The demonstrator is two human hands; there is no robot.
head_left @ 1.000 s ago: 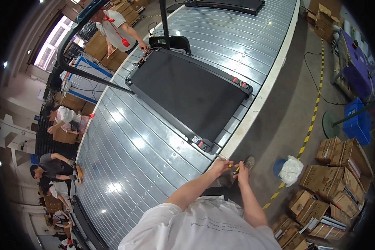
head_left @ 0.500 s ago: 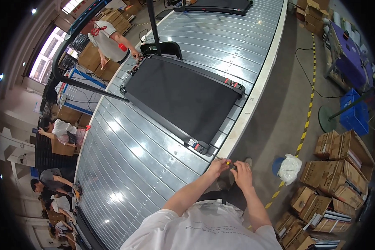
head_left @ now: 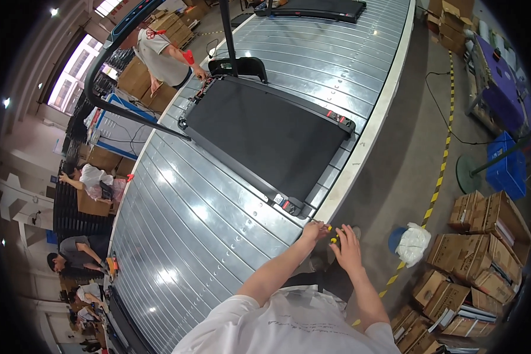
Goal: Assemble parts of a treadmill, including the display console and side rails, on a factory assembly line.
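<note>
Where conveyor (head_left: 218, 236) ends: hands (head_left: 336, 242) (floor beside)

A single head-worn fisheye view looks steeply down from above the person's own shoulders. It faces forward over the near long edge of the slatted metal conveyor (head_left: 206, 194), which runs away toward the top of the picture. The left hand (head_left: 314, 230) and right hand (head_left: 348, 250) sit close below the lens, at that near edge. Straight edges bow toward the dark round rim.
</note>
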